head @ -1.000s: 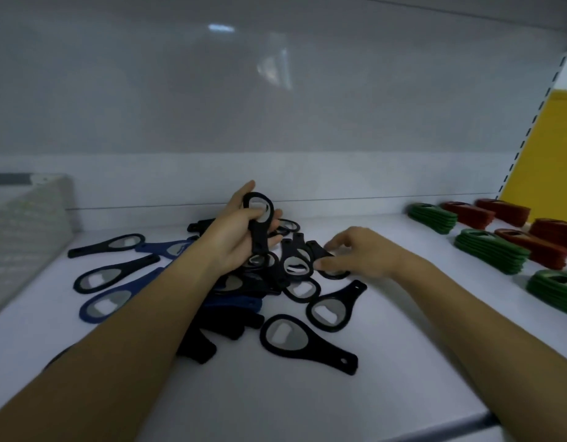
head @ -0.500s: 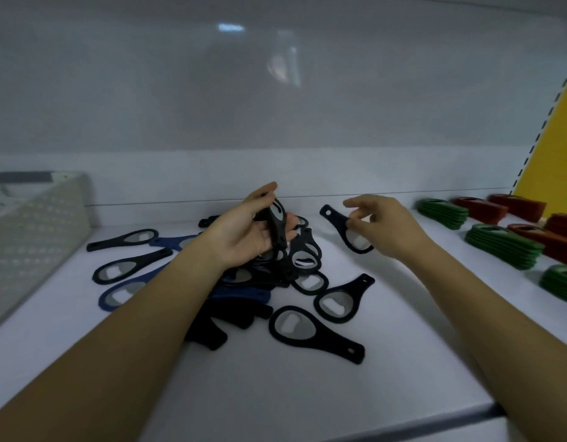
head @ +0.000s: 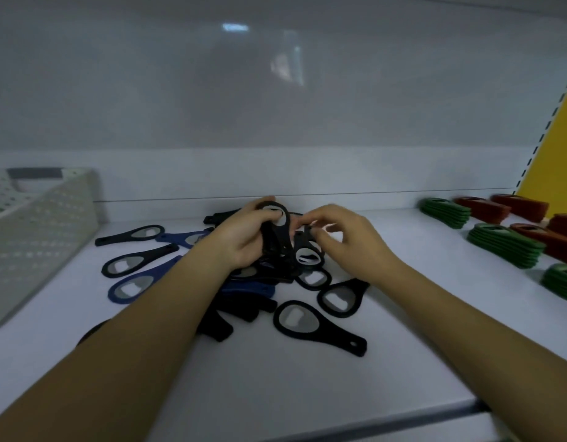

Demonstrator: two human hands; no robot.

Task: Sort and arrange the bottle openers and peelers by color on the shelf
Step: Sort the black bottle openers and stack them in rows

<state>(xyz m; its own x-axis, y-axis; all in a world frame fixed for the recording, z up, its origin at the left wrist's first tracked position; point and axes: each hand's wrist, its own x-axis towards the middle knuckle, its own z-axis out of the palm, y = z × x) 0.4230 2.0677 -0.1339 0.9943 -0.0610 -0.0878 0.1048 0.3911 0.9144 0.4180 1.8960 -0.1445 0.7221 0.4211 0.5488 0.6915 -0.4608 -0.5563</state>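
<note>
My left hand [head: 240, 240] grips a small upright bunch of black bottle openers [head: 277, 224] above the pile. My right hand [head: 349, 240] is right beside it, its fingertips pinching a black opener [head: 307, 231] against that bunch. Under both hands lies a mixed heap: loose black openers [head: 307, 323] at the front and blue openers [head: 135, 285] to the left. Part of the heap is hidden by my left forearm.
Sorted stacks stand at the right: green openers [head: 505, 247] and red ones [head: 483, 208] behind them. A white perforated basket [head: 36, 234] sits at the left. The white shelf [head: 276, 387] ends in a front edge [head: 371, 425]; a yellow panel [head: 560, 148] closes the right side.
My right hand lifted a black opener from the pile and carried it left to the bunch in my left hand. The left hand stayed raised, holding its openers.
</note>
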